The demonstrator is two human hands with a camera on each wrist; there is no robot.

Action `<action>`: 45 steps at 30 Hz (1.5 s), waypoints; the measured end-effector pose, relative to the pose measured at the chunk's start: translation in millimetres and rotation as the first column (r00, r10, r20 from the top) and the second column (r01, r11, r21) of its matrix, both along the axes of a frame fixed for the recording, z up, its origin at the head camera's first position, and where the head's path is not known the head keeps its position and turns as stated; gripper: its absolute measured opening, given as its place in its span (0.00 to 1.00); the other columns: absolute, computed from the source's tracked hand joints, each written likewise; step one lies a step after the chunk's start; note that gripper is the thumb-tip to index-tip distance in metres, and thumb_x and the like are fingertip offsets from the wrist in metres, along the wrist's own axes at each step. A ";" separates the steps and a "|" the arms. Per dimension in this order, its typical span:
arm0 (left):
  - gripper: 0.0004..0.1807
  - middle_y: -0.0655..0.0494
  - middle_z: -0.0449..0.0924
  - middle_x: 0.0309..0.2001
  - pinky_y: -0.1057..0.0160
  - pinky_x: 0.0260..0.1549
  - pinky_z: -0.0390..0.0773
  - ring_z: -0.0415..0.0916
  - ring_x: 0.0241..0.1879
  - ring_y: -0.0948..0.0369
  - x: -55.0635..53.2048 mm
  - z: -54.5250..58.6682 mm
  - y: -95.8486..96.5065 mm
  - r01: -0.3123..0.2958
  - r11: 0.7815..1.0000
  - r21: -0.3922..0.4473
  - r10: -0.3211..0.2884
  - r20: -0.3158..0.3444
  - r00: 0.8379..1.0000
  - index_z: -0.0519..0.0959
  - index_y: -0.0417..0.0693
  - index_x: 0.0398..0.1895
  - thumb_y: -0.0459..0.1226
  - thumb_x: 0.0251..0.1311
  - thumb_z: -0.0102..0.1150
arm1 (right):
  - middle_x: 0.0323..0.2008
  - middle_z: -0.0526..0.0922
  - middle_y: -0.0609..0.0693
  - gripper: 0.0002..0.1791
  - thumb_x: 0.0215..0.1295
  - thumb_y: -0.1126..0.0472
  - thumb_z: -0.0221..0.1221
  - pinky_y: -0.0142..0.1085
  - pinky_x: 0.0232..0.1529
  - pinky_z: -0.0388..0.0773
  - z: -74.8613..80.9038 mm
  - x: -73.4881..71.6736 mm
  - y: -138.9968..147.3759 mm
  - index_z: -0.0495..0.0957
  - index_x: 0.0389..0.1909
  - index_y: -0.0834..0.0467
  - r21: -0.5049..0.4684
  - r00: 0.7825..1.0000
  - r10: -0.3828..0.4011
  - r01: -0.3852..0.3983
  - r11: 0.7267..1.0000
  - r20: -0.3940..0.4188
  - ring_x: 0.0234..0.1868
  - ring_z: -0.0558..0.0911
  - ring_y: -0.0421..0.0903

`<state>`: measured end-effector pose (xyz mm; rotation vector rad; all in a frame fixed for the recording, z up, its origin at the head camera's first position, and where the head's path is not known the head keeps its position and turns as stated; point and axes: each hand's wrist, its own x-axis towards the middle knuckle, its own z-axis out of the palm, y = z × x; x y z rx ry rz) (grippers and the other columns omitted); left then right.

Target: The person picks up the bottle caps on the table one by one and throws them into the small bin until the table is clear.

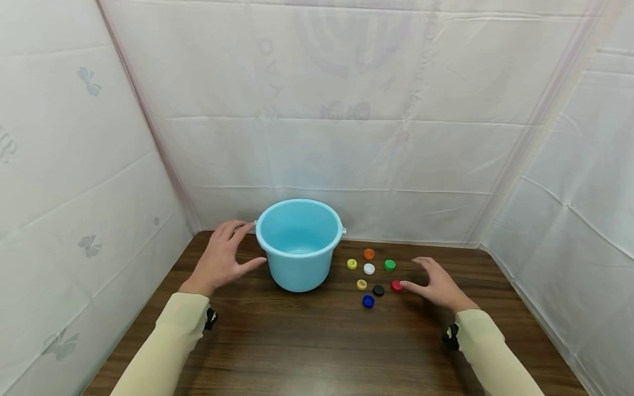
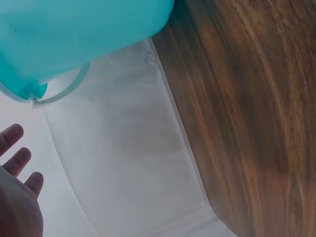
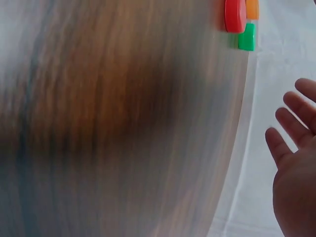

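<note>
A light blue bucket (image 1: 298, 275) stands upright toward the back of the table. My left hand (image 1: 223, 258) is just left of it, fingers spread near the rim, holding nothing; whether a fingertip touches the bucket I cannot tell. Several bottle caps lie to the bucket's right, among them a red cap (image 1: 397, 286), a green cap (image 1: 389, 265), an orange cap (image 1: 369, 253), a white cap (image 1: 369, 269), a black cap (image 1: 378, 290) and a blue cap (image 1: 368, 301). Beside the red cap is my right hand (image 1: 438, 286), thumb closest to it, fingers apart with nothing held.
Dark brown wood makes up the table (image 1: 297, 352). White sheeting (image 1: 317, 137) hangs behind it and along both sides. On the bucket's side, a pale handle (image 2: 69, 91) shows in the left wrist view.
</note>
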<state>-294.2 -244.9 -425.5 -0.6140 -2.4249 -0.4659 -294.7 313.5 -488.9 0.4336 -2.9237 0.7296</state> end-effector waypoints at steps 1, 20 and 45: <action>0.48 0.45 0.70 0.64 0.33 0.64 0.67 0.63 0.68 0.44 0.7 1.0 1.0 0.006 1.000 -0.003 -0.006 -0.009 1.000 0.70 0.51 0.72 0.60 0.49 0.75 | 0.72 0.66 0.66 0.49 0.63 0.33 0.65 0.69 0.66 0.70 -0.9 -0.2 -1.1 0.66 0.72 0.65 -0.009 1.000 0.004 -0.004 1.000 -0.006 0.70 0.69 0.69; 0.42 0.44 0.73 0.63 0.36 0.65 0.70 0.65 0.68 0.45 1.2 9.5 17.1 0.103 0.995 -0.018 -0.104 -0.070 0.992 0.76 0.49 0.66 0.57 0.48 0.77 | 0.59 0.83 0.59 0.38 0.60 0.38 0.71 0.58 0.61 0.80 -12.0 -3.8 -15.5 0.79 0.62 0.60 -0.161 0.999 0.022 -0.014 0.987 0.044 0.60 0.82 0.59; 0.34 0.46 0.74 0.62 0.38 0.64 0.73 0.66 0.67 0.46 0.5 11.6 30.8 0.164 0.986 0.017 -0.163 -0.042 0.986 0.80 0.52 0.60 0.54 0.51 0.78 | 0.47 0.89 0.52 0.20 0.61 0.53 0.73 0.49 0.52 0.85 -22.6 -11.1 -24.9 0.86 0.51 0.57 -0.193 0.995 -0.008 0.027 0.981 0.098 0.49 0.86 0.50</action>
